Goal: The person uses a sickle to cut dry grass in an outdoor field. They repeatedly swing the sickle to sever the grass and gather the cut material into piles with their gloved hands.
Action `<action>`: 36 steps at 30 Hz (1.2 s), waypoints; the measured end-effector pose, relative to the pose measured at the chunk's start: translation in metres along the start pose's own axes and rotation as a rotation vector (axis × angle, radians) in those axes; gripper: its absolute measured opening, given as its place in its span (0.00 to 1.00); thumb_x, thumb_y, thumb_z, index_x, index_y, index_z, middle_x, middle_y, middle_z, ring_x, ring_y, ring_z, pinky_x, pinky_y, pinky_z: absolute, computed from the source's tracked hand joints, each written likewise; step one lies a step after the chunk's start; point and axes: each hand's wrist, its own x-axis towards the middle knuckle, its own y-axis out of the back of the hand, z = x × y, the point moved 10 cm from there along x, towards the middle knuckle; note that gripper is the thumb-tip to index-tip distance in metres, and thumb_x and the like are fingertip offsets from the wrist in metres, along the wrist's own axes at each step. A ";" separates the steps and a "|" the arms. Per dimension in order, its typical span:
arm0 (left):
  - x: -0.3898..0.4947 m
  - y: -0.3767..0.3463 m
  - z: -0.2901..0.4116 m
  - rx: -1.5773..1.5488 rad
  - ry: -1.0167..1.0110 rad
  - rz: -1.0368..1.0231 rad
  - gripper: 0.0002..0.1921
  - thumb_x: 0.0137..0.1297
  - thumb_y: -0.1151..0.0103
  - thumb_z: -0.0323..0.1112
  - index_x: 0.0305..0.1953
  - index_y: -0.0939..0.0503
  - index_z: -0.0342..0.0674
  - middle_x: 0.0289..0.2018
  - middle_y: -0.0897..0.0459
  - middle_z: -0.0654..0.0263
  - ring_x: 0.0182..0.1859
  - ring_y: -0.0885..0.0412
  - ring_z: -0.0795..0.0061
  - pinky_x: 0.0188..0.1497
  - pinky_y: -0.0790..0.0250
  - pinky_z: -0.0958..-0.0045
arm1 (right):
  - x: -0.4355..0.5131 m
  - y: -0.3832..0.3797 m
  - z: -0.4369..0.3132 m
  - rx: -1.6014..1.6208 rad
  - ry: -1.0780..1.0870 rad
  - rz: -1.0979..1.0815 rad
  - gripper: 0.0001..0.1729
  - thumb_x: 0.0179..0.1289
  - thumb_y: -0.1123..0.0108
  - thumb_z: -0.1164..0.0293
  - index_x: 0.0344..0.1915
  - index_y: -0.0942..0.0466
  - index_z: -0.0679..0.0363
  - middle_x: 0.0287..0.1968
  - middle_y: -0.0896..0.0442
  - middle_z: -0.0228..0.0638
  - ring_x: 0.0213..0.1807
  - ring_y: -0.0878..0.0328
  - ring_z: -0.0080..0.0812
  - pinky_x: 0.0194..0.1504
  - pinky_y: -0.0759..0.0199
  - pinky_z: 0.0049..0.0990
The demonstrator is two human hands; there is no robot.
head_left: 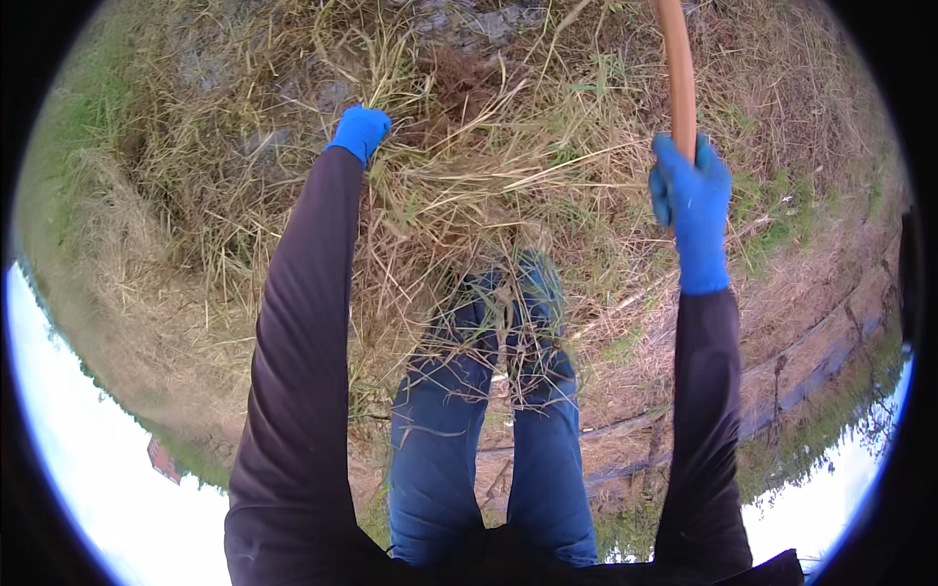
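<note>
My left hand [360, 132], in a blue glove, is closed around a clump of grass [385, 77] ahead of me. Long stems stick out above the fist, and the roots cannot be seen. On the right, my right hand [690, 187], gloved in blue too, grips a curved wooden tool handle [678, 80]. The handle runs up past the top edge of the view, so the tool's head is hidden. Between the two hands lie dry yellow stalks [506, 172] and a patch of bare reddish-brown soil [454, 88].
Loose grass [469, 359] hangs over my blue jeans [440, 439] at the shins. Grey sheeting [469, 26] shows through the litter at the top. Dark strips of sheeting [828, 366] run along the ground at right, near trees [821, 447]. Greener grass [88, 146] grows at far left.
</note>
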 end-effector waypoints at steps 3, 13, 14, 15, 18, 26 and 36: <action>-0.023 0.025 0.000 0.069 0.044 0.080 0.08 0.54 0.47 0.31 0.33 0.17 0.45 0.31 0.16 0.59 0.36 0.18 0.59 0.49 0.29 0.59 | 0.031 -0.036 -0.087 0.305 0.330 -0.088 0.13 0.57 0.39 0.64 0.29 0.31 0.60 0.14 0.29 0.29 0.07 0.40 0.19 0.09 0.47 0.21; -0.159 -0.017 0.072 -0.825 0.670 0.018 0.25 0.55 0.48 0.40 0.56 0.28 0.43 0.52 0.25 0.52 0.54 0.25 0.56 0.54 0.33 0.59 | -0.131 -0.077 0.305 -0.427 -0.101 -0.452 0.28 0.52 0.40 0.66 0.53 0.28 0.66 0.33 0.19 0.46 0.31 0.21 0.37 0.35 0.28 0.32; -0.181 -0.044 0.082 -0.937 0.721 -0.031 0.27 0.55 0.48 0.40 0.58 0.31 0.43 0.52 0.24 0.53 0.54 0.26 0.57 0.54 0.34 0.58 | -0.174 -0.064 0.292 -0.216 -0.528 -0.472 0.27 0.53 0.39 0.68 0.53 0.29 0.66 0.27 0.20 0.40 0.25 0.22 0.29 0.28 0.30 0.26; -0.194 -0.055 0.091 -1.046 0.749 -0.076 0.30 0.55 0.48 0.41 0.61 0.34 0.44 0.52 0.24 0.55 0.54 0.26 0.57 0.55 0.35 0.58 | -0.181 -0.057 0.277 -0.188 -0.410 -0.385 0.21 0.54 0.40 0.70 0.48 0.26 0.65 0.21 0.22 0.33 0.19 0.26 0.21 0.20 0.34 0.23; -0.190 -0.030 0.099 -0.977 0.709 -0.099 0.29 0.55 0.48 0.41 0.61 0.33 0.44 0.52 0.24 0.54 0.54 0.25 0.57 0.55 0.34 0.58 | -0.136 -0.075 0.125 -0.214 -0.366 -0.329 0.13 0.55 0.40 0.69 0.38 0.29 0.64 0.17 0.26 0.31 0.12 0.31 0.20 0.11 0.40 0.21; -0.187 -0.009 0.085 -0.940 0.713 0.127 0.22 0.55 0.49 0.39 0.54 0.27 0.44 0.46 0.21 0.54 0.49 0.23 0.55 0.50 0.31 0.57 | -0.006 -0.168 -0.068 -0.731 0.797 -0.129 0.15 0.58 0.43 0.62 0.34 0.30 0.63 0.18 0.26 0.38 0.18 0.27 0.33 0.21 0.33 0.31; -0.295 -0.043 0.188 -0.967 0.565 -0.095 0.23 0.56 0.48 0.39 0.56 0.29 0.50 0.44 0.20 0.57 0.47 0.22 0.56 0.48 0.31 0.57 | -0.179 0.047 0.231 -0.574 -0.139 -0.236 0.16 0.53 0.39 0.65 0.34 0.28 0.67 0.19 0.26 0.40 0.15 0.29 0.28 0.17 0.35 0.29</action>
